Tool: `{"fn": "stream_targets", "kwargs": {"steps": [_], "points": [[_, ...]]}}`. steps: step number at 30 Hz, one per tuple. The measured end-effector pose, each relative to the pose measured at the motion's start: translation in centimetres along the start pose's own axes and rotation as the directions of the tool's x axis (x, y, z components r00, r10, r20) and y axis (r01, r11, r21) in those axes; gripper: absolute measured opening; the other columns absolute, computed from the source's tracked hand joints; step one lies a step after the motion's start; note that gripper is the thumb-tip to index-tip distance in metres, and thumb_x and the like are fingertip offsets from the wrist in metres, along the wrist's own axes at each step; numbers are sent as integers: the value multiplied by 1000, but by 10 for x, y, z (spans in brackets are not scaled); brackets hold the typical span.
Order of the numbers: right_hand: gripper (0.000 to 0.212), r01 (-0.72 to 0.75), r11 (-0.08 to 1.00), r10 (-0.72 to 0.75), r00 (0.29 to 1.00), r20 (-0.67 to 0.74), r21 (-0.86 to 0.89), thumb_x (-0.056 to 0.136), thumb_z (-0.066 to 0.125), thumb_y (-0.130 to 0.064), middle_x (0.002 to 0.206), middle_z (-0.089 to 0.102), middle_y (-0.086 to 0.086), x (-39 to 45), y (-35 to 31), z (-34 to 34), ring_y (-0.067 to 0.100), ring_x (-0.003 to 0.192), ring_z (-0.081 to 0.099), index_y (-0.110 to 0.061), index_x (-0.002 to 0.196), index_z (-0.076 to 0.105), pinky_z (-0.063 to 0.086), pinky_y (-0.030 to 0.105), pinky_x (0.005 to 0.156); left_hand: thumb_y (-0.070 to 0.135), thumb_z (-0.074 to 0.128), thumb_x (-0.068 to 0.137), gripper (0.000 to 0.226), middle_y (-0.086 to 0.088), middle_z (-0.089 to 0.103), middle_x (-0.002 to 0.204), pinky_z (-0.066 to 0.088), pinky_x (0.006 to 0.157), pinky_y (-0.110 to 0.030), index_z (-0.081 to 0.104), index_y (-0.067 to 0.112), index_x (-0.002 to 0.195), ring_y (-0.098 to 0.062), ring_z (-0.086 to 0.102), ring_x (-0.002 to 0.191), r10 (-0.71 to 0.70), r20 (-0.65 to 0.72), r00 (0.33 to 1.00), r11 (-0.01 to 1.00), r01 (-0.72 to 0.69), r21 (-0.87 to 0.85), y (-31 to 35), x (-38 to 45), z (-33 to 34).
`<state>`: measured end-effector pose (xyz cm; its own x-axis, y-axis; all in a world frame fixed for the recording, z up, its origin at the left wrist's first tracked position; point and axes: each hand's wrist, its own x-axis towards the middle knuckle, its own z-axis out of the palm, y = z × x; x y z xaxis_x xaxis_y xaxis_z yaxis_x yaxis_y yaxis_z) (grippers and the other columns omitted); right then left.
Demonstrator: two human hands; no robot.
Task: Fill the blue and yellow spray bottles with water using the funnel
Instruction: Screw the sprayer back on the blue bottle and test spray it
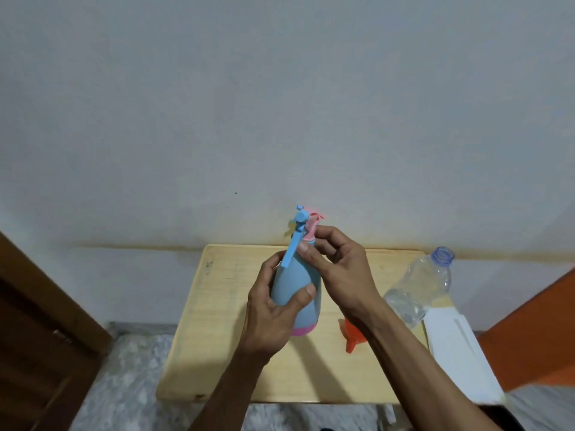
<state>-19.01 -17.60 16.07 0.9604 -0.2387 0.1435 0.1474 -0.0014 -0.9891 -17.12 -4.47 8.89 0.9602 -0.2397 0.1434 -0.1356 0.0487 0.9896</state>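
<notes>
Orange funnel (pixel 351 339): lying on its side on the wooden table (pixel 214 337), partly under the right forearm. Clear plastic bottle (pixel 417 287): uncapped, partly filled with clear liquid, at the table's right edge. Blue spray bottle (pixel 295 290): above the table's middle; contents not visible. Left hand (pixel 273 309) grips its body; right hand (pixel 339 269) pinches the pink collar (pixel 310 233) under the trigger. Grey wall (pixel 280 104) behind.

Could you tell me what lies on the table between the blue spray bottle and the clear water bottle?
The orange funnel, partly hidden under the right forearm, in the head view.
</notes>
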Motion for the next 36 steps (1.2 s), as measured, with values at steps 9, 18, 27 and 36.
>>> {"fn": "stream_targets", "kwargs": {"steps": [9, 18, 27, 36], "points": [[17, -7, 1000, 7, 1000, -12, 16, 100, 63, -26, 108, 73, 9, 1, 0, 0, 24, 102, 68, -18, 111, 73, 54, 45, 93, 52, 76, 72, 62, 8, 64, 122, 61, 81, -42, 46, 53, 127, -19, 67, 108, -15, 7, 1000, 1000, 15, -18, 8, -1, 6], [19, -45, 990, 50, 998, -29, 131, 101, 61, -27, 106, 71, 15, -1, -1, 8, 16, 91, 63, -16, 108, 74, 52, 40, 84, 57, 73, 71, 61, 8, 62, 125, 62, 81, -41, 48, 52, 125, -18, 66, 108, 5, 13, 1000, 1000, -5, 9, 17, -1, 2], [21, -69, 984, 72, 997, -11, 162, 98, 62, -28, 107, 74, 7, 3, -9, 11, 15, 95, 67, -13, 110, 72, 55, 43, 93, 62, 71, 70, 58, 13, 57, 127, 62, 79, -37, 45, 60, 122, -16, 64, 110, 30, 3, 1000, 999, -30, 41, 26, 0, -2], [32, -66, 984, 67, 998, -1, 165, 93, 62, -39, 106, 75, 7, 3, -12, 12, 12, 92, 68, -15, 110, 73, 56, 35, 86, 56, 73, 72, 57, 15, 60, 122, 61, 73, -32, 48, 57, 123, -14, 65, 107, 51, 0, 999, 999, -51, -14, 32, 2, -1]]}}
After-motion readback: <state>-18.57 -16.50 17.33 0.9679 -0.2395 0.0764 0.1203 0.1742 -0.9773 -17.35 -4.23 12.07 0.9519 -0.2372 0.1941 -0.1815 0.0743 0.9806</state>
